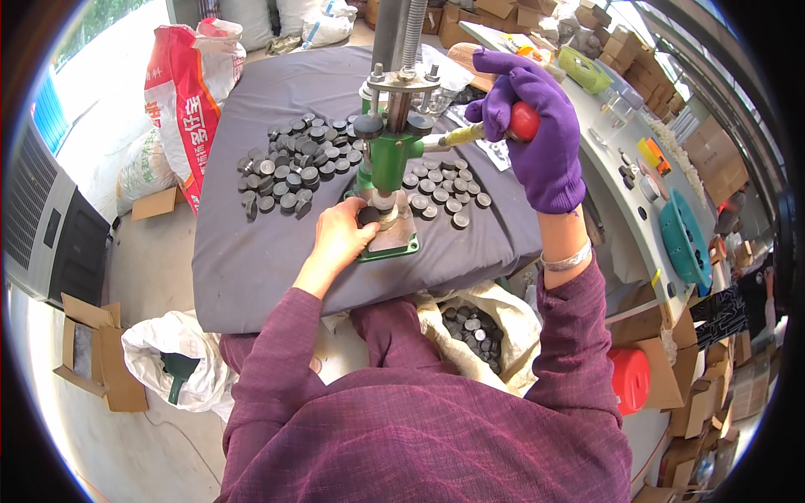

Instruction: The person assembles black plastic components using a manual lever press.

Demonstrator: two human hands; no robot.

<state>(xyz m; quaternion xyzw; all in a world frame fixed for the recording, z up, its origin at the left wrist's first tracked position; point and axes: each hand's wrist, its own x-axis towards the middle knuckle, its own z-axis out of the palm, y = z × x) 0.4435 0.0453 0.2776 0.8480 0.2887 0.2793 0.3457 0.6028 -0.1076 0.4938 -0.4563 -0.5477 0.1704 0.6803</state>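
Note:
A green hand press [389,163] stands on the grey-covered table. My right hand [541,126], in a purple glove, is closed round the red knob [525,121] at the end of its lever [464,136], forefinger pointing off to the left. Bare, my left hand [340,235] rests at the press base [392,239]. Between its thumb and fingers is a small black round cap [369,216], right under the ram. Many black caps [309,159] lie heaped left of the press. To its right are scattered grey-topped caps [444,186].
Below the table edge, an open white sack [524,335] holds dark caps. Another white bag [180,335] with a green scoop [178,373] stands at lower left. A red and white sack [180,92] leans by the table. At right is a long table with a teal basket [683,239].

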